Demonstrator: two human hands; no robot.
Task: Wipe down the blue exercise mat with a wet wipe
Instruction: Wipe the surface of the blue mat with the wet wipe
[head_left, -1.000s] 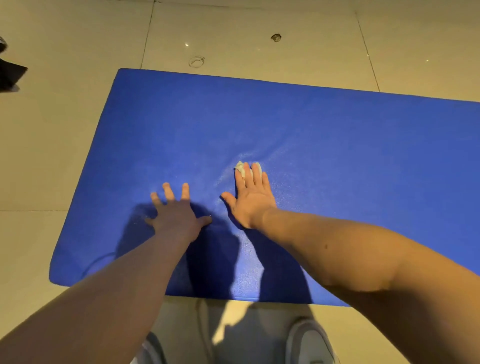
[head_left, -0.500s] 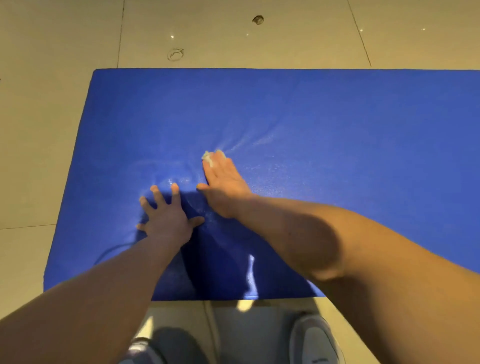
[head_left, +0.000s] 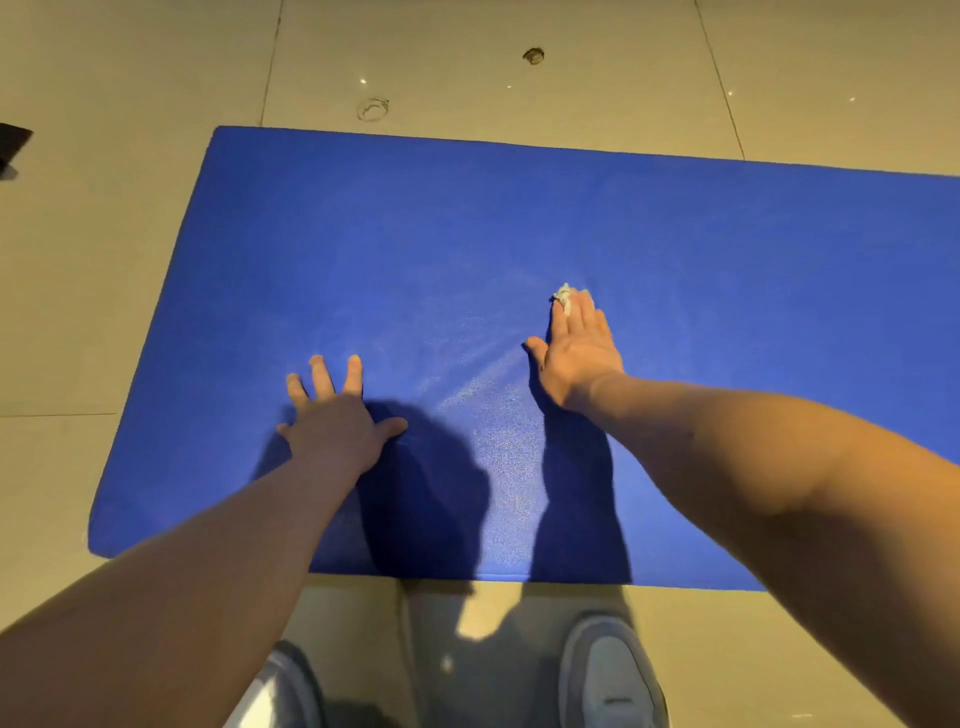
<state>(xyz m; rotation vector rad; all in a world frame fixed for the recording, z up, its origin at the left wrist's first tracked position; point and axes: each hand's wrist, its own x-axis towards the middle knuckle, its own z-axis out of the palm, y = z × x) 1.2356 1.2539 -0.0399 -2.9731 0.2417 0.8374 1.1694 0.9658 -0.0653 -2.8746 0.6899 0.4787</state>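
While the left hand (head_left: 340, 428) is laid flat, fingers splayed, on the blue exercise mat (head_left: 467, 234) on the floor (head_left: 130, 260), a wet wipe (head_left: 565, 295) is pressed to the mat by the straight fingers (head_left: 584, 319) of the right hand (head_left: 579, 358).

Wet wipe (head_left: 567, 297) mostly under right hand (head_left: 580, 356)

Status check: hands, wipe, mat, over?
Left hand flat on blue foam exercise mat. Right hand pressing crumpled white wet wipe onto it. Nothing blocking.
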